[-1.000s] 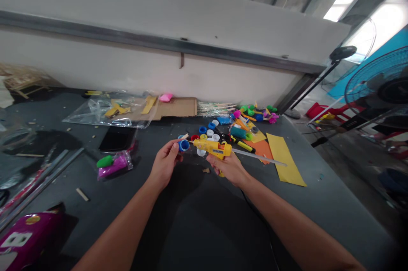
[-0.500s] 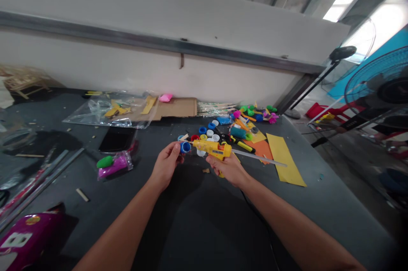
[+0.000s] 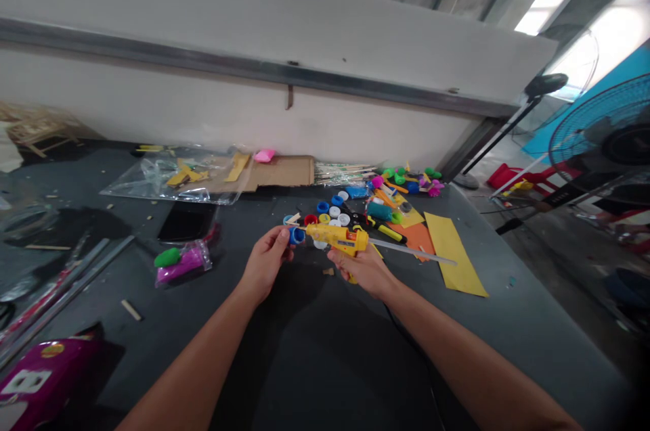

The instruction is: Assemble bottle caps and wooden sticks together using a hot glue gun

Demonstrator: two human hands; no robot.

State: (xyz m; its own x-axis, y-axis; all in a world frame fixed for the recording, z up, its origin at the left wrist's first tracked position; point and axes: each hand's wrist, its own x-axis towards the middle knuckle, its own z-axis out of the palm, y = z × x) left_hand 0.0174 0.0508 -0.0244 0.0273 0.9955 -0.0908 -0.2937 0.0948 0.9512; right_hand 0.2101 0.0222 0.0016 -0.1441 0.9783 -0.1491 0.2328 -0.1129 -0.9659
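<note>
Between the fingertips of my left hand (image 3: 267, 260) is a blue bottle cap (image 3: 296, 235), its open side tilted toward the right. My right hand (image 3: 366, 268) is wrapped round the handle of a yellow glue gun (image 3: 335, 237). The nozzle points left and meets or nearly meets the cap's rim; exact contact is too small to tell. A long clear glue stick (image 3: 414, 251) juts from the gun's back. Just behind the gun lie several loose caps, among them a red cap (image 3: 311, 219) and a white cap (image 3: 344, 220).
Yellow paper (image 3: 457, 255), a box cutter (image 3: 390, 232) and coloured clay pieces (image 3: 399, 177) lie to the right. A phone (image 3: 187, 222), a bagged purple clay pack (image 3: 183, 263) and a plastic bag (image 3: 152, 180) are on the left. A fan (image 3: 614, 140) stands beyond the table's right edge.
The blue cap has turned slightly in my left fingers, so its opening faces more toward the nozzle. The glue gun has shifted a little left and its nozzle is closer to the cap.
</note>
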